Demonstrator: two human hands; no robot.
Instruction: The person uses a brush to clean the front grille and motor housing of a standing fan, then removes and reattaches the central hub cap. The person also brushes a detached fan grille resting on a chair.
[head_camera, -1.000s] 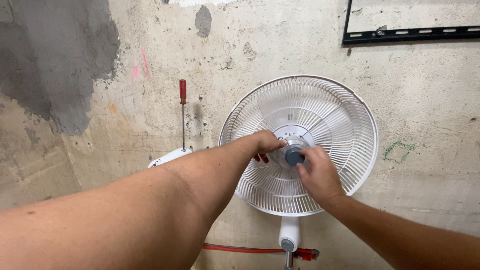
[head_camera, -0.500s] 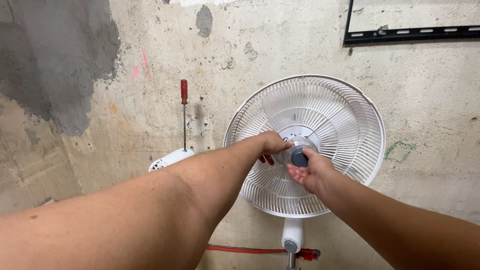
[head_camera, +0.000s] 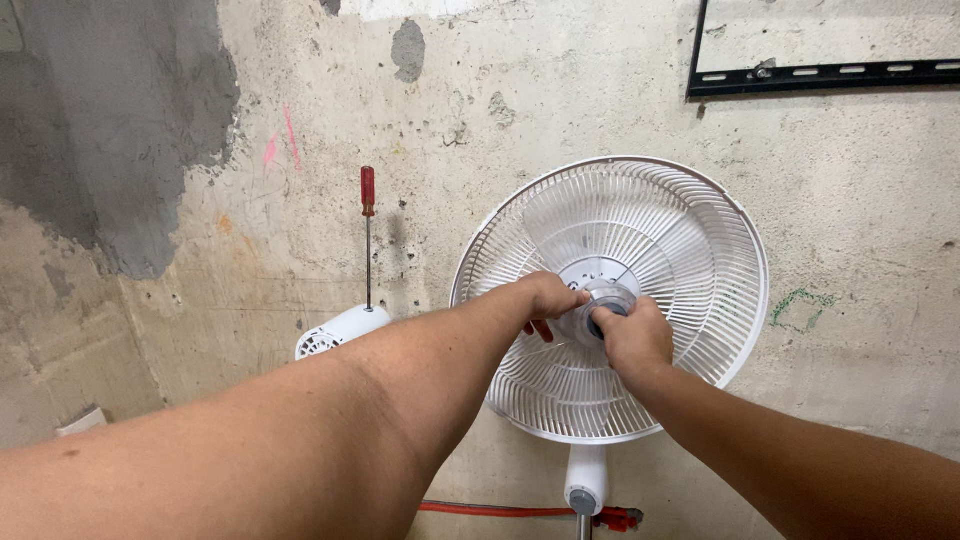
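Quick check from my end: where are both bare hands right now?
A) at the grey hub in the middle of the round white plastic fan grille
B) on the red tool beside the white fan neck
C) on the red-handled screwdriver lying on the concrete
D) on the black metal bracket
A: the left hand and right hand meet at the grey hub in the centre of the round white plastic fan grille; the red-handled screwdriver lies untouched.
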